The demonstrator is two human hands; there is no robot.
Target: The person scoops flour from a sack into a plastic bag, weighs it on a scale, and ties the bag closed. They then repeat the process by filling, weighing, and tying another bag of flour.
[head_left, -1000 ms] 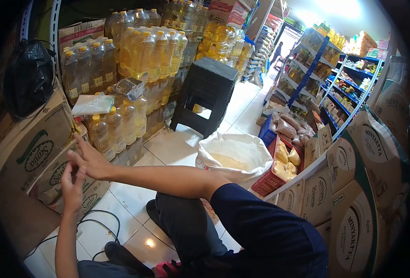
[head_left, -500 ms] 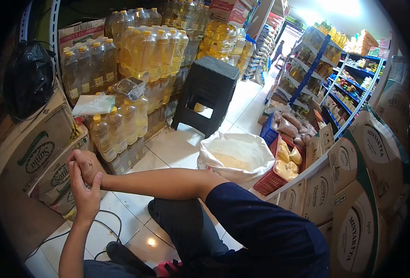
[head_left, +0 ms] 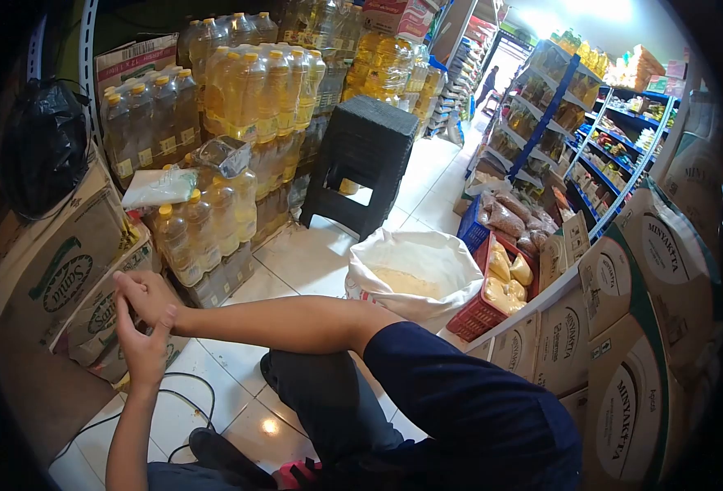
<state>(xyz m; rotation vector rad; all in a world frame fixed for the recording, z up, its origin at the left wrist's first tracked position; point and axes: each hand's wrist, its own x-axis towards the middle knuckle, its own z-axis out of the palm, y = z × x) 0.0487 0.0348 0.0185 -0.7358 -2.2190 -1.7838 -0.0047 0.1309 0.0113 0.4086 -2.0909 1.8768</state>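
My left hand [head_left: 142,353] is closed around my right hand [head_left: 149,301] near its wrist, with the left thumb on the near side. The right hand is bent in, its fingers curled and partly hidden; no object shows in it. Both hands are in front of the stacked cardboard cartons [head_left: 59,266] at the left. Just beyond them stands a shrink-wrapped pack of oil bottles [head_left: 206,225], with a white plastic packet [head_left: 159,188] lying on top. My right forearm lies across in front of me, above my bent leg.
A black plastic stool [head_left: 365,155] stands ahead on the tiled floor. Nearby are an open white sack [head_left: 361,266] of pale grain and a red crate [head_left: 468,317] of filled bags. Cartons [head_left: 623,409] line the right side. A black cable [head_left: 190,376] runs along the floor.
My clasped hands have shifted very slightly down and left in view, and the fingers have moved a little against each other. The camera view has shifted slightly too.
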